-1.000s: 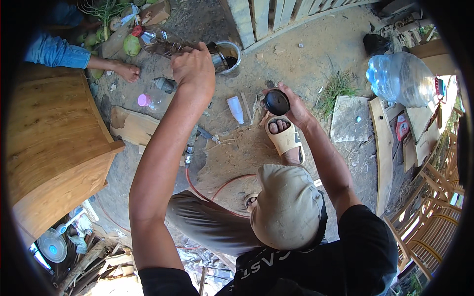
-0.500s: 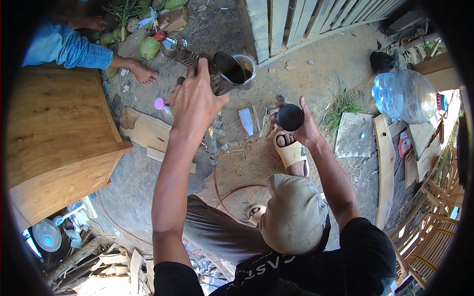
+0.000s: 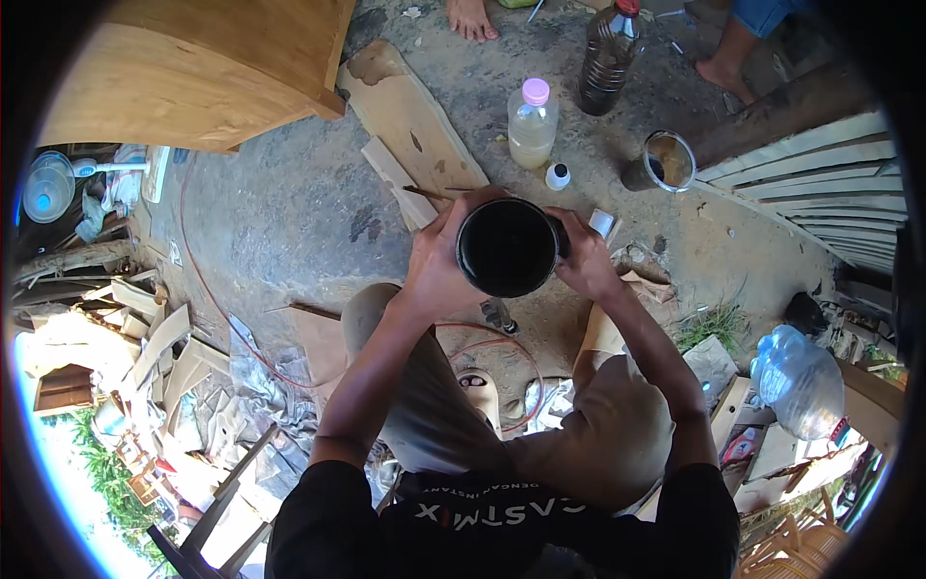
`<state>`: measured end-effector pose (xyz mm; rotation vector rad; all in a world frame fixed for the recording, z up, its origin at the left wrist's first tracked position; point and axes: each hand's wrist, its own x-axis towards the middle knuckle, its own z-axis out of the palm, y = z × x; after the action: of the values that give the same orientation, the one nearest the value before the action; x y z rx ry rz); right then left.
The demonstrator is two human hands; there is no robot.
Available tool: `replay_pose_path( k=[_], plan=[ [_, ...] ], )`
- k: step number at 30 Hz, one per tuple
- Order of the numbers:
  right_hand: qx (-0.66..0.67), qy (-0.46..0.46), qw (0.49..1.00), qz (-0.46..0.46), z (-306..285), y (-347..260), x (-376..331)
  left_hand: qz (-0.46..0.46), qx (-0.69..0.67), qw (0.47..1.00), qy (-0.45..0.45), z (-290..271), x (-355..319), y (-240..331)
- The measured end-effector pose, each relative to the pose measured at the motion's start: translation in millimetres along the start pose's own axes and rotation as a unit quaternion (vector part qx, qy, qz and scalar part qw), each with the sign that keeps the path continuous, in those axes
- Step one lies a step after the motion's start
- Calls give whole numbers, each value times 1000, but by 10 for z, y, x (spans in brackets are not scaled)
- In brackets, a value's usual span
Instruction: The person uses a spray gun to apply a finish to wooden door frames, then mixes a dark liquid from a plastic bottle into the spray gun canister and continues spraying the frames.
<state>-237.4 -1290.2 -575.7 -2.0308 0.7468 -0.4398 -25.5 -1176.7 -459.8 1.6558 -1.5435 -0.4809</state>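
Observation:
My left hand [image 3: 431, 261] wraps around the side of a round dark container [image 3: 508, 248]. Its wide mouth faces up and its inside looks black, so I cannot tell how full it is. On the opposite side my right hand [image 3: 590, 262] is closed on a small black round piece [image 3: 560, 236], seen edge-on against the container's wall. Beyond my hands stand a clear bottle [image 3: 532, 130] with a pink cap and pale liquid, a small white bottle [image 3: 558, 177] with a dark top, a ribbed bottle [image 3: 608, 72] of dark brown liquid with a red cap, and a clear tub [image 3: 672, 161] with brown residue.
A wooden cabinet [image 3: 222, 68] stands at the far left, beside loose boards [image 3: 410, 121]. An orange hose [image 3: 535, 362] loops by my feet. To the right are a slatted panel [image 3: 810, 188] and a large water jug [image 3: 796, 381]. Another person's bare foot [image 3: 471, 17] shows at the far edge.
The ribbed bottle has left my left hand and stands on the ground. Both hands have come together nearer my body, around the dark container. The view has turned toward the left.

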Motion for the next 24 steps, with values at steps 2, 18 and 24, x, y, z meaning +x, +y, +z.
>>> replay_pose_path(
  k=[2, 18, 24],
  plan=[
    [-56, -9, 991, -125, 393, -60, 401, -4, -3, 1000, 10, -128, -241, -177],
    [-49, 124, 981, -139, 711, 250, 513, -112, -76, 987, 85, -315, -462, -494],
    [-43, 448, 882, 143, -367, 854, -235, -72, -38, 996, 47, -102, -175, -442]
  ],
)
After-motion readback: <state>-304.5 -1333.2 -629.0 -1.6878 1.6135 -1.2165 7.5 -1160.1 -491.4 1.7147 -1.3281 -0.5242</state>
